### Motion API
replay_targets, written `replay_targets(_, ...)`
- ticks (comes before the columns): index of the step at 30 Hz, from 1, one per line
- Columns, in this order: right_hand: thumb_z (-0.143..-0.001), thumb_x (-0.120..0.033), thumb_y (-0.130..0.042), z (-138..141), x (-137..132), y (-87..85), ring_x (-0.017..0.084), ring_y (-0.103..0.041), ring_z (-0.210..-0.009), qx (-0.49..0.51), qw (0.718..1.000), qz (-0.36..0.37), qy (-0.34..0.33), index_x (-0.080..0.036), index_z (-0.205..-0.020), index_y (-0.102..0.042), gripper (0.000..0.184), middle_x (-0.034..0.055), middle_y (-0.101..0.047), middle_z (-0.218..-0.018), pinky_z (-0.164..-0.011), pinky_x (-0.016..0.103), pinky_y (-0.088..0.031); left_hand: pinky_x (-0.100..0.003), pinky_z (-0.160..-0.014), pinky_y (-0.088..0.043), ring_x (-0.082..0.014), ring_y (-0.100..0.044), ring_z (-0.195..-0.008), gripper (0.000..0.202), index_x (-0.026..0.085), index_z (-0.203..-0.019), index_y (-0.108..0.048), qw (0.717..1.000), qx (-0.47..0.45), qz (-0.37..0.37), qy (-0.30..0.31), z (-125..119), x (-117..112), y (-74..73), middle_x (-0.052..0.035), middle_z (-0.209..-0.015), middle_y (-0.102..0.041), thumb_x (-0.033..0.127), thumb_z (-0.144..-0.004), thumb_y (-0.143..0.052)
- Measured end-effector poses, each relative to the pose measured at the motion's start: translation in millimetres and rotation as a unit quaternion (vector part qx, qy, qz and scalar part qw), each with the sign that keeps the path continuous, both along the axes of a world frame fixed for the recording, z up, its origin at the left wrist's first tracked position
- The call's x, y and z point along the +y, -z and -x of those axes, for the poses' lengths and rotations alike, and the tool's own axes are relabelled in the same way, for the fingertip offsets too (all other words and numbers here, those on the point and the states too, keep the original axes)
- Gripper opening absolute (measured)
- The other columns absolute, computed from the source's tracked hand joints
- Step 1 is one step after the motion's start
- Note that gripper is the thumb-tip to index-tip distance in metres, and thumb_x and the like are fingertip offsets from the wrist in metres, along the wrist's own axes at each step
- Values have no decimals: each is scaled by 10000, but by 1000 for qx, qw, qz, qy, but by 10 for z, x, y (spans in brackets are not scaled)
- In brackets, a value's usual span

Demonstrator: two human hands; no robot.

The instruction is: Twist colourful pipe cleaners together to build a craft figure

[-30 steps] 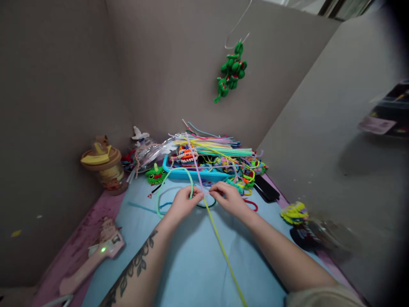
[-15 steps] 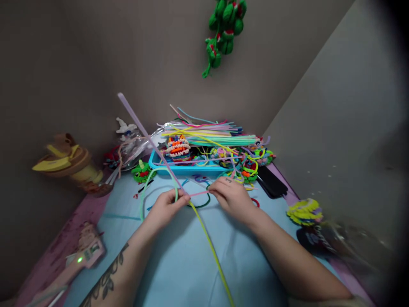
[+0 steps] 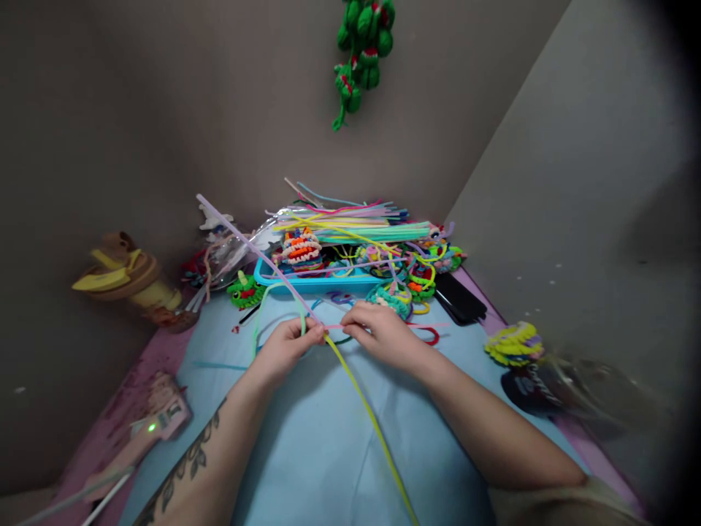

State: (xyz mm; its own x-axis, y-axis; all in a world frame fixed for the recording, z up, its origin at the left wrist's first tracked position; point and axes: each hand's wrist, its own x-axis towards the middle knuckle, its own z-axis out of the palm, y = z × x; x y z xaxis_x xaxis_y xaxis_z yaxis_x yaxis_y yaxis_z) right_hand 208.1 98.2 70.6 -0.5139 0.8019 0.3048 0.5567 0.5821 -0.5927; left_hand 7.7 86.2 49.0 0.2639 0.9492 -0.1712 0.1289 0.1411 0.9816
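My left hand (image 3: 293, 342) pinches several pipe cleaners where they cross. A lilac pipe cleaner (image 3: 246, 241) sticks up and to the left from its fingers. A yellow pipe cleaner (image 3: 377, 424) runs down toward the front edge, and a mint green pipe cleaner (image 3: 261, 310) loops over to the left. Between the two hands stretches a short length of pink pipe cleaner (image 3: 332, 326). My right hand (image 3: 377, 330) has thumb and fingers closed on it, and its thin free end shows past the knuckles. Where the strands meet is hidden by my left fingertips.
Behind the hands stands a blue tray (image 3: 307, 285) with fuzzy craft pieces and a pile of pipe cleaners (image 3: 377, 230). A black phone (image 3: 458, 298) lies right of it. A pink glue gun (image 3: 158, 424) with a green light is at left; a yellow fuzzy piece (image 3: 513, 343) sits at right.
My right hand has shifted left, closer to my left hand, and the pink end now shows beyond it. The lilac pipe cleaner's tip has dropped lower. The camera view has turned slightly.
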Motion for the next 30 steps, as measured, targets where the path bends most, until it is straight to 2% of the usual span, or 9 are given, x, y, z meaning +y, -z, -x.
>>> replay_targets(5,-822,-132,-544,38,-4,-39,127,-552,-711,105,987,114,-44,-157,-739,-625,119,15,-605,-738,-667,239,-407,-203,-494,-273,-71,-334,-484,306,147,-742,-632,1000,-13,-3,-12,-2,-1,-17,57,-525,-440,453,-741,-617)
replay_targets(8,-831,-202,-572,39,21,8,133,-543,-742,176,968,158,-89,-161,-755,-628,103,20,-592,-766,-691,252,-414,-201,-545,-318,-78,-401,-534,269,154,-742,-632,999,-31,-9,-18,-7,-5,-7,44,-586,-515,423,-738,-634)
replay_targets(12,-812,-242,-622,37,48,108,132,-547,-782,264,934,198,-139,-167,-779,-658,89,24,-567,-798,-732,264,-429,-215,-620,-363,-103,-476,-620,253,151,-733,-640,999,-39,-8,3,-21,-26,-6,12,-653,-585,404,-731,-649)
replay_targets(14,-785,-245,-660,46,51,158,129,-552,-791,299,919,215,-140,-172,-777,-676,75,21,-562,-803,-739,262,-433,-223,-630,-371,-112,-490,-632,259,148,-730,-646,999,-32,-9,17,-33,-42,-13,2,-662,-598,407,-726,-653)
replay_targets(17,-736,-253,-714,76,40,226,110,-554,-721,328,900,260,-121,-172,-749,-680,88,10,-578,-762,-671,236,-436,-226,-628,-373,-117,-499,-630,268,147,-725,-651,999,-25,-10,30,-58,-62,-17,0,-655,-603,416,-724,-653)
replay_targets(22,-661,-292,-773,128,8,296,100,-560,-641,359,865,340,-87,-180,-828,-672,225,-8,-606,-708,-614,224,-449,-230,-663,-390,-129,-527,-670,281,140,-724,-649,998,-36,-3,50,-90,-71,35,-7,-679,-619,421,-737,-643)
replay_targets(30,-657,-284,-773,143,22,293,116,-590,-633,378,854,347,-86,-175,-714,-708,138,10,-614,-705,-608,244,-468,-221,-647,-382,-121,-529,-654,285,142,-702,-654,997,-34,1,68,-101,-91,78,-3,-662,-617,425,-733,-649)
